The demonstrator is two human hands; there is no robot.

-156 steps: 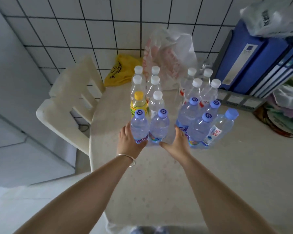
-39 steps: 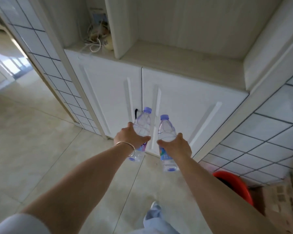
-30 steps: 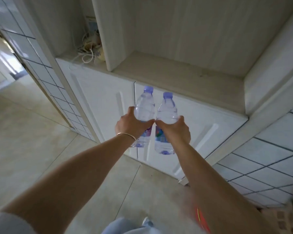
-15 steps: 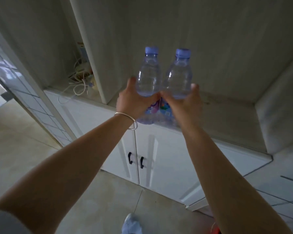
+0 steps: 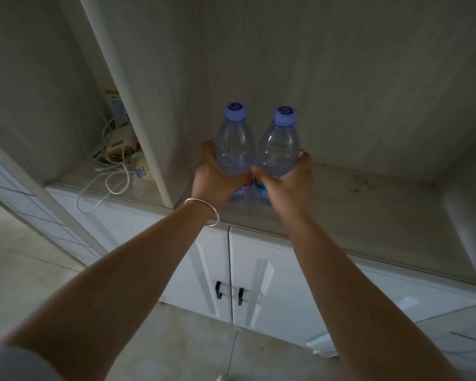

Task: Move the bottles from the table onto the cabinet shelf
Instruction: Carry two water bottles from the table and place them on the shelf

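Note:
I hold two clear water bottles with purple caps side by side, upright, over the cabinet shelf (image 5: 368, 199). My left hand (image 5: 215, 174) grips the left bottle (image 5: 234, 144) around its lower half. My right hand (image 5: 285, 185) grips the right bottle (image 5: 280, 147) the same way. The two bottles touch each other. Their bases sit low by the shelf's left front part, hidden behind my hands, so I cannot tell whether they rest on the shelf.
A vertical divider panel (image 5: 138, 119) stands just left of my hands. The compartment beyond it holds tangled white cables and a small device (image 5: 116, 160). White cabinet doors with black handles (image 5: 228, 292) are below the shelf. The shelf's right side wall (image 5: 467, 224) closes it off.
Both hands have carried the bottles forward and down toward the shelf surface. I have come closer to the cabinet and the bottles stand lower against the back panel.

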